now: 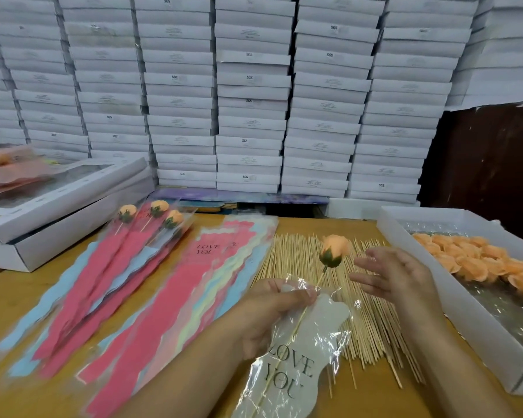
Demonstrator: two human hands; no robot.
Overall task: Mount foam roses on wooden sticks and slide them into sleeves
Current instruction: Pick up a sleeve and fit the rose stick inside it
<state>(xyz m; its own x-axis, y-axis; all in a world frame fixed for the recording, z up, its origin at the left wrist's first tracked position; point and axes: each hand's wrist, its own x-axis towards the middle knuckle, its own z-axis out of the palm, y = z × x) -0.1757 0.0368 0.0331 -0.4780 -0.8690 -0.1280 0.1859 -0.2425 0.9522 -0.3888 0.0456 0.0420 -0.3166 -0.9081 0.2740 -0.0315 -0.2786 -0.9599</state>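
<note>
The left hand point(272, 306) pinches a clear sleeve point(296, 351) with a stick-mounted rose point(334, 250) rising toward 12 o'clock. At 3 o'clock, the right hand point(396, 273) hovers, fingers spread and apparently empty, though blurred.

Sleeve's point(287, 369) lower end and stick point(280, 362) tip past bottom edge

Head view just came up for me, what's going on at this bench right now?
A person is sleeving foam roses. The left hand grips a clear sleeve with a stick already in it; the rose on that stick still pokes out above the sleeve's top. The right hand is open beside the rose, holding nothing. Three finished roses lie on the sleeve stacks at left, loose sticks are under the hands, and a tray of roses sits at right.
</note>
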